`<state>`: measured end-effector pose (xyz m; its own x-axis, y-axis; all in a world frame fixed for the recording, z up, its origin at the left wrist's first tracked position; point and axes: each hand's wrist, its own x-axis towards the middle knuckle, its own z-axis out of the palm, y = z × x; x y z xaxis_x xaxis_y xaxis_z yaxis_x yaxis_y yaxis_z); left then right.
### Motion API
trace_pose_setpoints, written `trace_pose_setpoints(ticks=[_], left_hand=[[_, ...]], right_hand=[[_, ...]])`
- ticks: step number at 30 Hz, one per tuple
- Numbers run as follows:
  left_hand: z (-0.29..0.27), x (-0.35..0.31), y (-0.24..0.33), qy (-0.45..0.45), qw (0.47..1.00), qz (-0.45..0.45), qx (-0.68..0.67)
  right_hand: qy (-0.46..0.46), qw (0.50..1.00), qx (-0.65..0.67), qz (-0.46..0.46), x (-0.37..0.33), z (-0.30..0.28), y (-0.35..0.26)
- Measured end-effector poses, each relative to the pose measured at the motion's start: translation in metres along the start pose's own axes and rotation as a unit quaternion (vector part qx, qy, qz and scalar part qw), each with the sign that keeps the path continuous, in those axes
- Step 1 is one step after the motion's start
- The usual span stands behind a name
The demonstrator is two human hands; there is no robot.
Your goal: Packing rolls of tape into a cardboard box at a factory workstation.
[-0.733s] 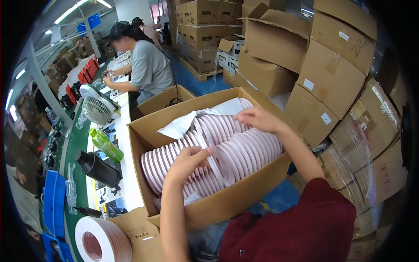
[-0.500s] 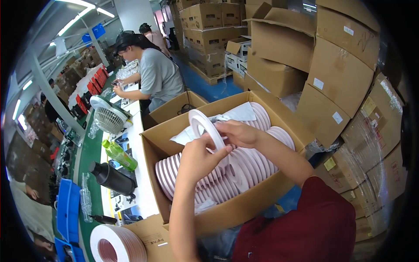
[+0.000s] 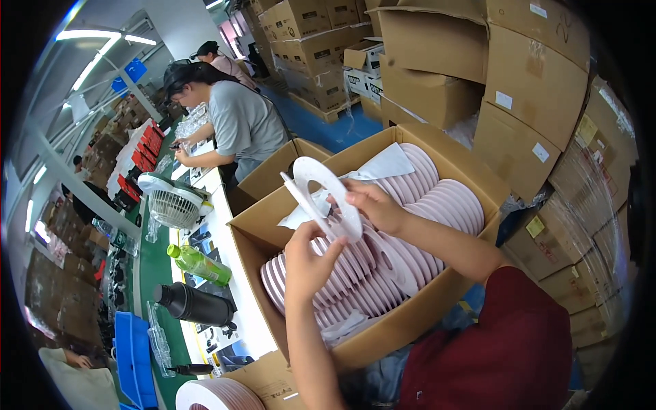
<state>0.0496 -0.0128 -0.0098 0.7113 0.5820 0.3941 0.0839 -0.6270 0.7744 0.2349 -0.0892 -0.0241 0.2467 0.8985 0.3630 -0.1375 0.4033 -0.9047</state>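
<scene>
Over an open cardboard box, both my hands hold a flat white ring with a large round hole. A second thin white piece, seen nearly edge-on, splays out from its left side; I cannot tell whether it is another ring. My left hand pinches the lower edge between thumb and fingers. My right hand grips the right edge, some fingertips hidden behind it. Below, rows of pinkish-white rings stand on edge in the box, and one ring leans flat against them.
White sheets lie in the box. On the bench at left are a black bottle, a green bottle, a fan and a ring stack. A co-worker sits ahead; large cartons rise at right.
The ring has turned to show more of its flat face, and a thin piece now splays from its left side. The view has shifted, moving the bench rightward.
</scene>
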Motion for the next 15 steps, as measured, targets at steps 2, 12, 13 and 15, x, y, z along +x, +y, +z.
trace_pose_setpoints(ticks=[2, 12, 13, 15], left_hand=[[-0.008, 0.001, -0.005, 0.022, 0.981, -0.06, -0.182], [-0.035, -0.003, -0.036, 0.035, 0.852, -0.089, -0.515], [-0.035, -0.004, -0.034, 0.029, 0.845, -0.084, -0.527], [-0.035, -0.004, -0.032, 0.018, 0.854, -0.066, -0.515]], right_hand=[[0.006, 1.0, 0.009, 0.007, 0.001, -0.006, 0.0], [0.072, 0.997, 0.034, -0.023, 0.0, -0.016, -0.004], [0.074, 0.996, 0.027, -0.03, 0.0, -0.016, -0.004], [0.062, 0.997, 0.002, -0.035, 0.0, -0.021, -0.003]])
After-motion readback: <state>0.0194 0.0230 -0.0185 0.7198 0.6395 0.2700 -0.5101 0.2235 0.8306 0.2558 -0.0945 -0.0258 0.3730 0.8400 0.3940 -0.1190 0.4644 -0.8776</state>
